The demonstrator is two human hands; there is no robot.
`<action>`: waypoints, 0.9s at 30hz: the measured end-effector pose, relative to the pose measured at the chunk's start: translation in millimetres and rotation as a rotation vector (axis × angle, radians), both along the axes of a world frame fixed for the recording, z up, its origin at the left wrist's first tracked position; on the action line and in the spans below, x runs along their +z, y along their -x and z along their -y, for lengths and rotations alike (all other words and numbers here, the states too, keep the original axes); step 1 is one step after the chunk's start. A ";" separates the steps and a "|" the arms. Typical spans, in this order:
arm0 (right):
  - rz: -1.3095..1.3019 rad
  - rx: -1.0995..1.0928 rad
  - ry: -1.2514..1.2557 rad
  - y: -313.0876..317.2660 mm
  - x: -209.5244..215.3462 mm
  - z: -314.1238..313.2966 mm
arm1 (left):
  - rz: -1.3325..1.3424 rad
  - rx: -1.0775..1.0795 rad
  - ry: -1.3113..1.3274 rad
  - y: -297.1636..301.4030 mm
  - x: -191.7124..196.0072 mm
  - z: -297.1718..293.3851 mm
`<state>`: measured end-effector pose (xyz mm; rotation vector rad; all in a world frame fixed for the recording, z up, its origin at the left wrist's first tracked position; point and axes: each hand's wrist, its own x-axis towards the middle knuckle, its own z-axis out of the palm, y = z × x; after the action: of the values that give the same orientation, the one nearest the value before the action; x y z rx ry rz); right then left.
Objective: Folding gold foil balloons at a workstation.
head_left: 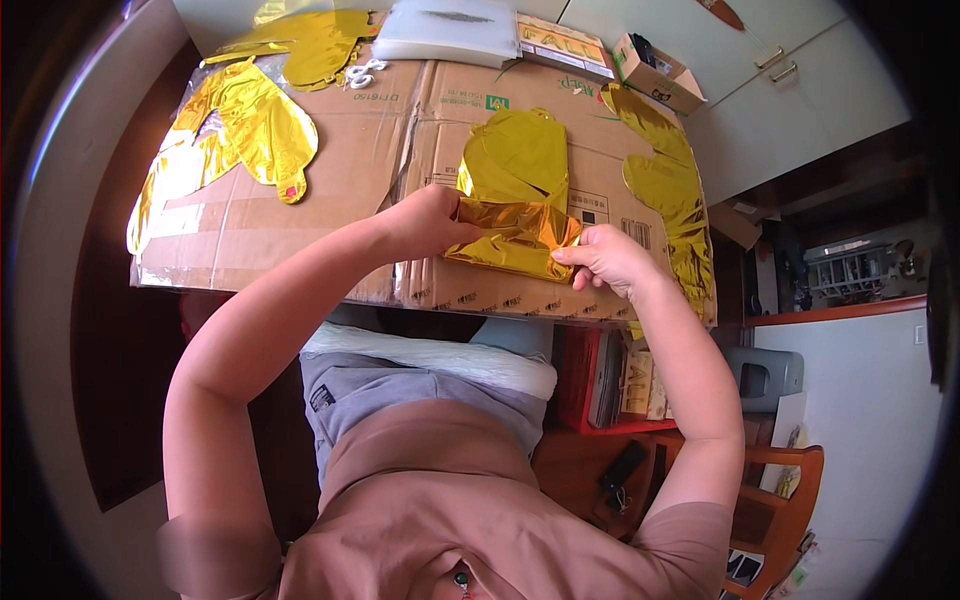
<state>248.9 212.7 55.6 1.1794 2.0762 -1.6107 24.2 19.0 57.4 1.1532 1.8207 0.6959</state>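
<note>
A shiny gold foil balloon (515,150) lies flat on the cardboard in front of me, its near part folded over into a creased band. My left hand (435,222) grips the left end of that band, fingertips partly hidden by the foil. At the opposite end, my right hand (605,258) pinches the foil between thumb and fingers. Another gold foil balloon (262,125) is spread out at the left, with more gold foil (325,50) behind it. Along the right edge lies a further gold foil balloon (665,185), draping toward the near corner.
The cardboard work surface (330,235) has taped seams. At its back are white-handled scissors (365,73), a stack of clear plastic sleeves (447,32), a printed flat package (565,45) and a small open carton (660,72). A red crate (577,385) stands below right, near a wooden chair (800,470).
</note>
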 end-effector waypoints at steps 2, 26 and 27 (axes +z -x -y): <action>-0.004 -0.002 -0.005 0.6 3.8 4.2 | 0.027 0.018 -0.058 1.4 -8.5 -0.5; 0.013 -0.009 -0.037 7.3 11.5 13.8 | -0.728 0.107 -0.603 -28.0 -7.3 38.6; 0.015 -0.007 -0.046 7.6 11.8 14.0 | -0.873 0.074 -0.668 -29.3 -5.7 37.8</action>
<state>241.3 198.7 67.4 1.2115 2.1131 -1.5595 53.5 -18.8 51.6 2.0686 2.4264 0.9777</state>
